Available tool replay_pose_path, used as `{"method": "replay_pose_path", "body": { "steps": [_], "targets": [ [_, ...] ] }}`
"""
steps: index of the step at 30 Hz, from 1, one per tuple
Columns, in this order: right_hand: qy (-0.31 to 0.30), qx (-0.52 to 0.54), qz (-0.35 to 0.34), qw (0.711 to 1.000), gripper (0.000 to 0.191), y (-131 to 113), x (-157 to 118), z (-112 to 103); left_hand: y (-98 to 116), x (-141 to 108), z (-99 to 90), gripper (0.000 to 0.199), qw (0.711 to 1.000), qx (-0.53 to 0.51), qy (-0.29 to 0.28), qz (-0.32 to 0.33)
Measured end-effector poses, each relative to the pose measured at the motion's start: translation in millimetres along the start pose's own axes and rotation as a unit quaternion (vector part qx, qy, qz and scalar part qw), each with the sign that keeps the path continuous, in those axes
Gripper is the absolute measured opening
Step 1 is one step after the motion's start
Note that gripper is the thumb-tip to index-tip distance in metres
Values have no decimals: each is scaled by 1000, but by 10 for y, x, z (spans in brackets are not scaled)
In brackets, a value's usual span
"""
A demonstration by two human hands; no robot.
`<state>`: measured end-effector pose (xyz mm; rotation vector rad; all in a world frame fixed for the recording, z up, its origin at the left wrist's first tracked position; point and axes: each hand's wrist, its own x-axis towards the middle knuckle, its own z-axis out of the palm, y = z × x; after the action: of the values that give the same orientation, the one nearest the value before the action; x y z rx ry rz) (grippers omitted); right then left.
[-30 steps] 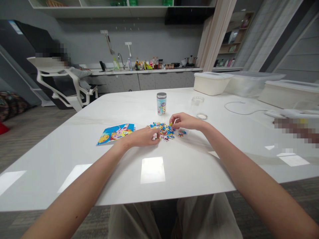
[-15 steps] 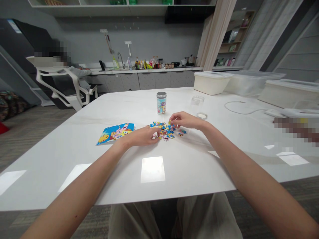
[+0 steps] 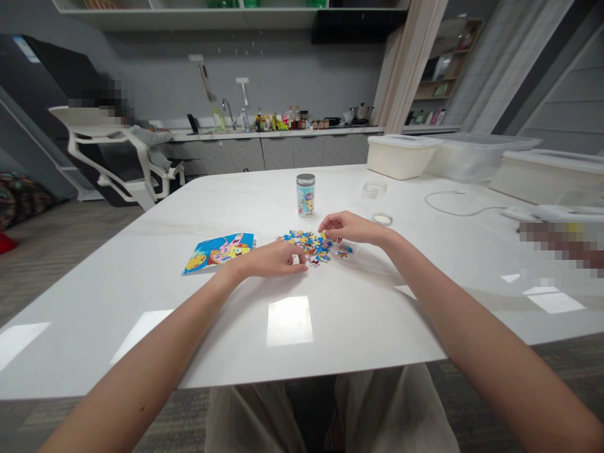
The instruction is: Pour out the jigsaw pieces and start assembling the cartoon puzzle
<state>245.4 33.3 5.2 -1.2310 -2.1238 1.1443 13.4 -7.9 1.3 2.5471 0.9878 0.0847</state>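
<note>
- The left hand (image 3: 272, 259) hides some puzzle pieces (image 3: 309, 241).
- Whether the right hand (image 3: 352, 228) pinches one is too small to tell.
- The rightmost box (image 3: 547, 178) is cut by the edge.
- The head (image 3: 114, 97) of the seated person (image 3: 153, 138) is blurred.

Kitchen area fitted along far wall (image 3: 283, 72), long counter (image 3: 189, 136) above grey base cabinets (image 3: 278, 154), curved faucet (image 3: 229, 112), bottles (image 3: 292, 118) and small jars (image 3: 321, 125), lidded pot (image 3: 362, 114), dark range hood (image 3: 358, 27) overhead, hanging utensils (image 3: 206, 82), white-framed office-type chair (image 3: 128, 189) at left
</note>
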Motion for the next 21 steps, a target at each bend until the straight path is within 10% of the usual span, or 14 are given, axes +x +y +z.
{"method": "replay_pose_path", "body": {
  "steps": [21],
  "targets": [
    [49,-50,71,995,13,-45,-19,-7,-21,-11,-2,23,999,32,14,-7]
  ]
}}
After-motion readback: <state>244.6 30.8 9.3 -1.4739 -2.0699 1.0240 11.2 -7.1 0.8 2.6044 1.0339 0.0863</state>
